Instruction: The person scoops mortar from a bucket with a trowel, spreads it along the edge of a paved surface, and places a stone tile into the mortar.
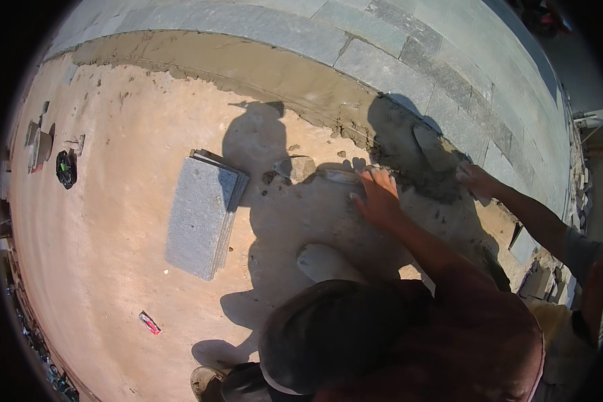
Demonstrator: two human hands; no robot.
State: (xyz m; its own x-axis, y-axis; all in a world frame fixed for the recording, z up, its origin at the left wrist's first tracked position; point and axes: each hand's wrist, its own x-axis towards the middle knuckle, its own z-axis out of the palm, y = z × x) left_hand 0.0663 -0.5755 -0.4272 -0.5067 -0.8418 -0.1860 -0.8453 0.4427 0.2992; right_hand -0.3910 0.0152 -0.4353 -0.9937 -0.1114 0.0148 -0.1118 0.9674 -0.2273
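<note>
My right hand reaches forward over the shaded ground from a dark red sleeve. Its thumb stands away from the fingers, so it looks open. The fingertips are beside a pale, narrow, flat object lying on the soil; whether they touch it I cannot tell. A rough stone chunk lies farther left. Beyond my hand is a strip of wet grey mortar along the paving. A co-worker's hand, on an arm with a grey sleeve, is by the shaded mortar at the right. My left hand is out of view.
Grey stone slabs are stacked on the bare soil to the left. Laid paving fills the far side. A black-and-green object and a small red-and-white item lie on the soil. Cut slab pieces are at the right.
</note>
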